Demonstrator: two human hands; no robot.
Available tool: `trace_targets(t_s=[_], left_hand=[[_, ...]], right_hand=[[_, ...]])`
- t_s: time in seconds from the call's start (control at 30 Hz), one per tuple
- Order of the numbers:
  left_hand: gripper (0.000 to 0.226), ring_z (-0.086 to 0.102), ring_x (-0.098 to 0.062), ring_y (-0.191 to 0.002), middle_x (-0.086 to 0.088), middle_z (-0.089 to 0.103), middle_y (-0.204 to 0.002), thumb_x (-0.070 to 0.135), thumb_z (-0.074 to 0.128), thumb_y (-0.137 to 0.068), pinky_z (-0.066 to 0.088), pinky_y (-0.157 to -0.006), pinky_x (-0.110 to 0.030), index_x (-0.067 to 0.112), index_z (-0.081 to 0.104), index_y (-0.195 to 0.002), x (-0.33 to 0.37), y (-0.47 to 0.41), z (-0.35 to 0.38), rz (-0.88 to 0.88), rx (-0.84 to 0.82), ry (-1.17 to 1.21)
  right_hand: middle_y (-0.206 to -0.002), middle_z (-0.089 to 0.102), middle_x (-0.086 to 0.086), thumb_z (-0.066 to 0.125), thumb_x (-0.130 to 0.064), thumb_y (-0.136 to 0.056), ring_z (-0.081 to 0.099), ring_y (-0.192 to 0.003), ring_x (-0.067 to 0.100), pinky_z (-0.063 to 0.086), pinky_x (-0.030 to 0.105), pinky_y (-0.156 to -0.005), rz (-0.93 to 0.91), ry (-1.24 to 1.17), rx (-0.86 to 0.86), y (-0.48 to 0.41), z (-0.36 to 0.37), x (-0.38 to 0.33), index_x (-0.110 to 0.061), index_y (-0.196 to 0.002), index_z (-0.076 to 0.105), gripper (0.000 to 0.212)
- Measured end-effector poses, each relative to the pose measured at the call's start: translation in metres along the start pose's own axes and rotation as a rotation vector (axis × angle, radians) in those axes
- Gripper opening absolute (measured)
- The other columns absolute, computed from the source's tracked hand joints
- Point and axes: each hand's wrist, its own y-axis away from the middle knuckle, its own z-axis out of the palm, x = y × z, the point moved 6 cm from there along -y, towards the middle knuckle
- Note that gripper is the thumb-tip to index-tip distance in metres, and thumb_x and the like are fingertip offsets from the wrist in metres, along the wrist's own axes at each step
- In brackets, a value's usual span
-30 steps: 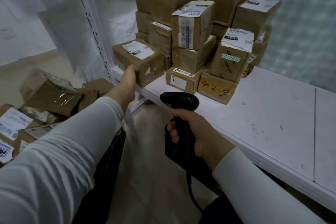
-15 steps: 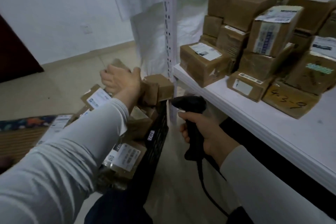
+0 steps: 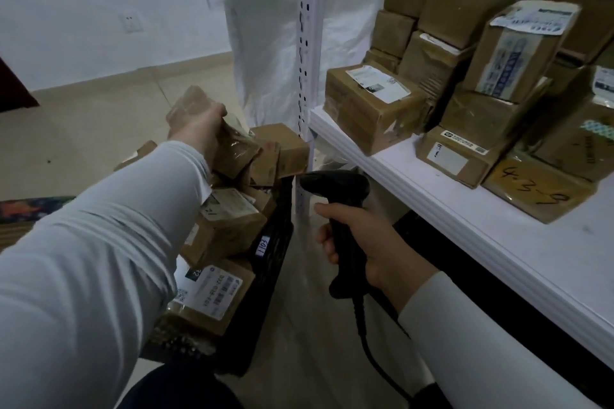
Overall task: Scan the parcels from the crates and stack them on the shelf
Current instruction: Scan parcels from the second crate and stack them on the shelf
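A black crate on the floor at the left holds several brown cardboard parcels with white labels. My left hand grips the topmost one, a brown taped parcel, from above at its far end. My right hand holds a black corded barcode scanner by its handle, with the head pointing left toward the crate. On the white shelf at the right stands a stack of several scanned-looking parcels; the nearest is a labelled box at the shelf's left end.
A perforated white shelf upright rises between the crate and the shelf board. White plastic sheeting hangs behind it. A box marked "4-3-9" lies near the shelf's front edge. Tiled floor stretches out to the left, and the scanner cable hangs down below my right hand.
My left hand left the labelled box on the shelf, swung left to the crate and took hold of the top parcel. The view turned left. The scanner hand stayed about where it was.
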Motion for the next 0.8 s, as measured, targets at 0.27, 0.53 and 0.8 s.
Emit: trace_targets(t_s=[0.27, 0.53, 0.8], left_hand=[[0.069, 0.059, -0.018, -0.08, -0.001, 0.06, -0.105, 0.049, 0.068, -0.074, 0.052, -0.053, -0.019, 0.011, 0.048, -0.129, 0.017, 0.168, -0.053, 0.091, -0.079, 0.149], [0.049, 0.062, -0.008, -0.051, -0.005, 0.063, -0.071, 0.019, 0.064, -0.056, 0.047, -0.05, -0.022, -0.002, 0.059, -0.101, -0.002, 0.235, -0.085, 0.184, -0.297, 0.316], [0.005, 0.058, -0.017, -0.084, -0.006, 0.061, -0.082, 0.013, 0.058, -0.083, 0.053, -0.079, -0.033, 0.01, 0.06, -0.087, -0.003, 0.285, -0.089, 0.19, -0.449, 0.295]], right_hand=[[-0.057, 0.062, 0.01, 0.068, -0.017, -0.086, 0.052, -0.043, 0.016, 0.041, 0.023, -0.041, -0.064, 0.055, -0.077, 0.03, 0.015, -0.011, -0.004, -0.087, 0.066, 0.013], [-0.059, 0.062, 0.011, 0.068, -0.012, -0.085, 0.054, -0.047, 0.019, 0.043, 0.026, -0.046, -0.229, 0.115, -0.119, 0.105, 0.025, -0.025, -0.004, -0.081, 0.064, 0.01], [-0.062, 0.061, 0.012, 0.067, -0.01, -0.087, 0.056, -0.047, 0.019, 0.042, 0.025, -0.044, -0.303, 0.258, -0.119, 0.163, 0.018, -0.031, 0.001, -0.089, 0.063, 0.012]])
